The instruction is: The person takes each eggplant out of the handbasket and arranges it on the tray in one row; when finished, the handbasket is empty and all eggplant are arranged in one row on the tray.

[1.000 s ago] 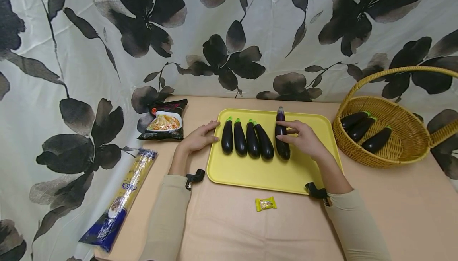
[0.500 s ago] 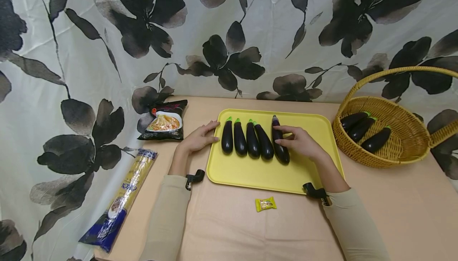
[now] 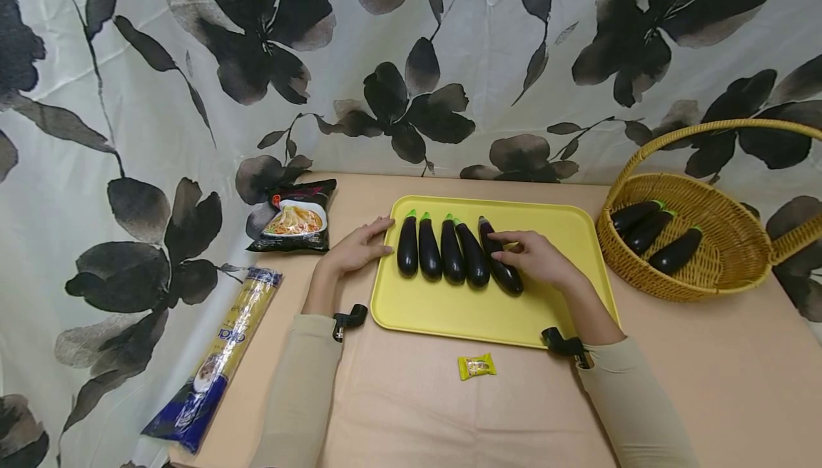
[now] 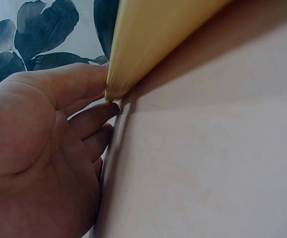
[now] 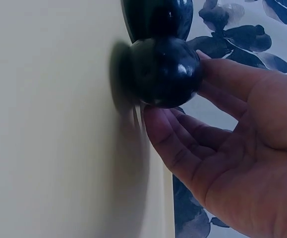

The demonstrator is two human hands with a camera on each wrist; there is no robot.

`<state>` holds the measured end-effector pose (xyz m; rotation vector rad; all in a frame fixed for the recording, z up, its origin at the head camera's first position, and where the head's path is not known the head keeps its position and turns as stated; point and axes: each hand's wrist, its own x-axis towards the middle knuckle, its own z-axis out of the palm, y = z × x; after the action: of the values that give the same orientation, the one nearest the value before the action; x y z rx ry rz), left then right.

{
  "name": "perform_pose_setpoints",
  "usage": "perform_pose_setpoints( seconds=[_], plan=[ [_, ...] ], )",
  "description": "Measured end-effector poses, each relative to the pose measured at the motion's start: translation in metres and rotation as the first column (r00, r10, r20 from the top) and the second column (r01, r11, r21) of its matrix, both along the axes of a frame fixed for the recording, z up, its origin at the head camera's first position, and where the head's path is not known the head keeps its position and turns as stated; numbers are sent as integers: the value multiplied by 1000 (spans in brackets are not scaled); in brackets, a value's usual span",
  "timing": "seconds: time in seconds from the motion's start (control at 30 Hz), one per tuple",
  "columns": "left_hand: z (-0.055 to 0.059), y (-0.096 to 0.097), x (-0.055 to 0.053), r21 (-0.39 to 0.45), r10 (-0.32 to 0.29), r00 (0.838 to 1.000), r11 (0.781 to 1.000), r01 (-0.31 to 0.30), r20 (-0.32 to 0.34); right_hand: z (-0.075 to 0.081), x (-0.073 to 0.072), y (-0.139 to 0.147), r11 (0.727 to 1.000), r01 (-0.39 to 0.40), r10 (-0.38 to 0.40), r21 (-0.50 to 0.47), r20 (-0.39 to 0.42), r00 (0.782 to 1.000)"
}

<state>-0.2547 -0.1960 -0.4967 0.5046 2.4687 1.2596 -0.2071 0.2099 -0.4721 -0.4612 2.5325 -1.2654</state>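
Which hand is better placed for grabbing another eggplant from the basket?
Probably the right hand: it is nearer the basket, though it holds an eggplant. The left hand is at the left edge of the yellow tray.

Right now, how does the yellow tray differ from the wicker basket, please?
The yellow tray is flat with a low rim, while the wicker basket is deeper, with an arched handle. The tray is smooth and plain; the basket is woven and golden brown. The tray bears five eggplants, one in the right hand, while the basket shows three. Both stand on the table and hold dark eggplants.
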Motion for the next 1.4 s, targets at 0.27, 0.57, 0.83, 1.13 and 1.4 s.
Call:
perform_pose_setpoints(
  seconds=[0.27,0.57,0.83,1.13,1.4],
  plan=[
    [1,0,1,-2,4,1000,1000,-4,4,3,3,1,1000,9,-9,8,-12,1000],
    [1,1,1,-10,-4,1000,1000,4,-8,22,11,9,999,18,-22,-42,-87,996],
    [1,0,1,-7,-2,1000,1000,2,-9,44,20,16,994,83,-97,-67,-246,964],
    [0,0,1,2,-5,1000,1000,5,-7,64,29,32,983,160,-181,-87,-369,912],
    [-1,-1,0,8,3,1000,1000,-3,3,79,40,58,951,304,-299,-54,-405,864]
  ],
)
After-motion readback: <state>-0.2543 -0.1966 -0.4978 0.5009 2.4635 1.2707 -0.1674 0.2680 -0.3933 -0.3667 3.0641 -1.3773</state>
